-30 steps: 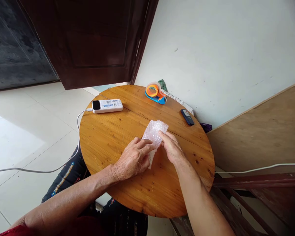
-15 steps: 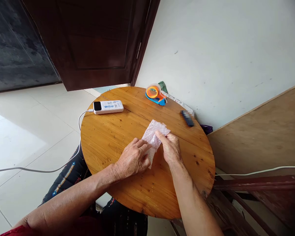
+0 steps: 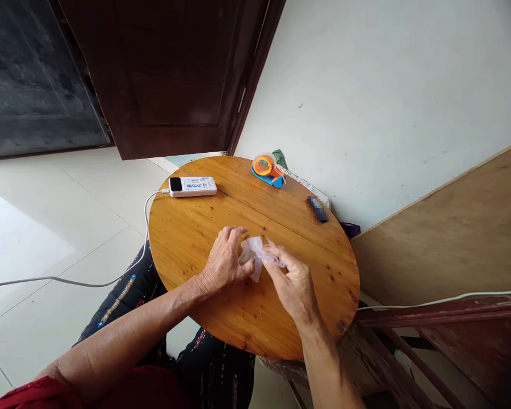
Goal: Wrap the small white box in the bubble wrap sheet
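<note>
A crumpled piece of pale pinkish bubble wrap is between my hands over the round wooden table. My right hand pinches its right side between thumb and fingers. On the left edge, my left hand is spread, thumb apart from the fingers, with the thumb tip against or just beside the wrap. Whether anything lies inside the wrap cannot be made out.
A white power bank with a white cable lies at the table's left. An orange and blue tape dispenser stands at the back. Nearby are a paper strip and a blurred dark object. A wall borders the right.
The bubble wrap went from spread fairly flat to bunched up and smaller. My left hand has lifted its fingers off it and opened. My right hand now pinches the wrap nearer its middle.
</note>
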The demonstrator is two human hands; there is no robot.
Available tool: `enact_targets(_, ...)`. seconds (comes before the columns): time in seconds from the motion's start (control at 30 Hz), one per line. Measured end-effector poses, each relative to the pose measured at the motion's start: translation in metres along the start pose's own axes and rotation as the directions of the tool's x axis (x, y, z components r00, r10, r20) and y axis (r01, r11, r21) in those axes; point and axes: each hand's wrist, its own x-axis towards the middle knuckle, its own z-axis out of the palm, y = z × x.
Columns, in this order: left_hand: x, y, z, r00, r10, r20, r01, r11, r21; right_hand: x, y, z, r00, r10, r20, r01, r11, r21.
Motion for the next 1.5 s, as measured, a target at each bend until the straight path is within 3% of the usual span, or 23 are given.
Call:
enact_targets(0.13, 0.004, 0.0, -0.004, 0.985, 0.06, 0.161, -0.04, 0.991, -0.128, -0.029, 0.007, 0.015, 0.986, -0.169, -0.013, 0.167, 0.981, -0.103)
enact_targets(0.3, 0.007, -0.002, -0.02, 0.937, 0.135, 0.322, -0.083, 0.982, -0.171, -0.05, 0.02, 0.029, 0.963, -0.264, -0.048, 0.249, 0.946, -0.208)
enact_targets(0.4, 0.005, -0.004, -0.038, 0.843, 0.264, 0.469, -0.212, 0.964, -0.163, -0.052, 0.026, 0.032, 0.948, -0.316, -0.028, 0.298, 0.917, -0.267)
enact_targets(0.47, 0.004, -0.004, -0.045, 0.815, 0.291, 0.501, -0.27, 0.956, -0.116, -0.051, 0.03, 0.033, 0.937, -0.35, -0.021, 0.326, 0.892, -0.313)
enact_targets(0.63, 0.002, -0.003, -0.032, 0.868, 0.285, 0.407, -0.272, 0.958, -0.092, -0.048, 0.038, 0.035, 0.923, -0.384, -0.015, 0.344, 0.845, -0.409)
enact_targets(0.77, 0.007, -0.004, -0.021, 0.907, 0.287, 0.308, -0.254, 0.956, -0.144, -0.041, 0.034, 0.028, 0.928, -0.373, -0.007, 0.346, 0.868, -0.355)
enact_targets(0.83, 0.012, -0.003, -0.021, 0.922, 0.242, 0.304, -0.188, 0.962, -0.197, -0.034, 0.029, 0.022, 0.938, -0.345, -0.027, 0.322, 0.9, -0.292)
enact_targets(0.93, 0.021, 0.003, -0.024, 0.902, 0.033, 0.429, 0.068, 0.974, -0.217, -0.019, 0.022, 0.012, 0.981, -0.19, -0.046, 0.18, 0.971, -0.158)
enact_targets(1.03, 0.033, 0.011, -0.025, 0.847, -0.179, 0.501, 0.238, 0.97, -0.054, 0.004, 0.027, 0.006, 0.995, 0.095, 0.02, -0.094, 0.994, -0.055)
enact_targets(1.1, 0.041, 0.014, -0.024, 0.861, -0.245, 0.446, 0.227, 0.969, 0.095, 0.019, 0.036, 0.008, 0.974, 0.222, 0.053, -0.225, 0.973, 0.049)
enact_targets(1.17, 0.047, 0.014, -0.024, 0.888, -0.24, 0.392, 0.194, 0.969, 0.153, 0.031, 0.047, 0.012, 0.955, 0.286, 0.079, -0.296, 0.936, 0.19)
enact_targets(1.23, 0.05, 0.011, -0.026, 0.893, -0.192, 0.407, 0.19, 0.981, 0.045, 0.038, 0.055, 0.017, 0.945, 0.309, 0.108, -0.327, 0.903, 0.278)
enact_targets(1.33, 0.049, 0.005, -0.029, 0.863, -0.118, 0.492, 0.241, 0.95, -0.196, 0.038, 0.061, 0.02, 0.948, 0.306, 0.086, -0.318, 0.901, 0.296)
enact_targets(1.5, 0.043, -0.005, -0.02, 0.841, -0.122, 0.527, 0.367, 0.843, -0.392, 0.032, 0.061, 0.015, 0.966, 0.25, 0.059, -0.256, 0.915, 0.313)
